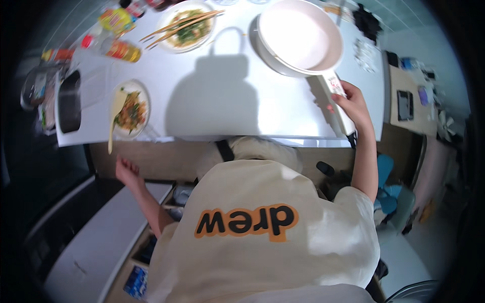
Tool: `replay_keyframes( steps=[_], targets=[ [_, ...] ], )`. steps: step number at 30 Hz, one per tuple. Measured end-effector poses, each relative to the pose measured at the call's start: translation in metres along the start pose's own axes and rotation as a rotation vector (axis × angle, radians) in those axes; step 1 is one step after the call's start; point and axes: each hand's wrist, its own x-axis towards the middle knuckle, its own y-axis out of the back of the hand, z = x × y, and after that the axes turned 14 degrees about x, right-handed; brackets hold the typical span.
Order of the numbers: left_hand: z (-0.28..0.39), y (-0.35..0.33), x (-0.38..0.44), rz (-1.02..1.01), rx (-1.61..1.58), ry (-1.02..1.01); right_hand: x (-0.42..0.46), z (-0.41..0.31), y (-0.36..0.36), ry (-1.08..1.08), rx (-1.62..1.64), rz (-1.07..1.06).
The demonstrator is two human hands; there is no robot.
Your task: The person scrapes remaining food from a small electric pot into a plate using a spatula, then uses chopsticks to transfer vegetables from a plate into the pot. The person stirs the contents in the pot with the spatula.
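My right hand (350, 101) grips the white handle (337, 94) of a deep electric cooking pan (299, 36), which is at the back right of the white countertop (216, 94). The pan's inside looks pale and brightly lit. A dark cord end (352, 140) hangs from the handle by the counter's front edge. My left hand (128, 170) is off the counter's front edge, fingers loosely curled, with nothing seen in it. Nearest to it is a cream spatula (116, 108), lying across a white plate (146, 102) of noodle-like food with greens (132, 113).
A second plate of food (189, 32) bears wooden chopsticks (182, 26). At the left are an oil bottle (123, 50), a yellow packet (116, 21) and a dark sink basin (69, 101). Crumpled clear plastic (365, 55) is right of the pan.
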Motion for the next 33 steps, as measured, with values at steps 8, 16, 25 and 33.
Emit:
replay_keyframes(
  steps=[8,16,25,33],
  targets=[
    [0.042,-0.041,-0.055,-0.152,-0.242,-0.378,0.092,-0.004,0.121,0.627,-0.818,0.617],
    [0.049,-0.078,-0.095,-0.421,-0.220,-0.523,0.171,0.038,0.179,0.759,-1.033,0.699],
    [0.048,-0.099,-0.112,-0.505,-0.233,-0.498,0.131,0.011,0.182,0.346,-0.859,0.372],
    [0.049,-0.121,-0.130,-0.650,-0.151,-0.535,0.129,0.005,0.190,0.640,-0.567,0.679]
  ],
)
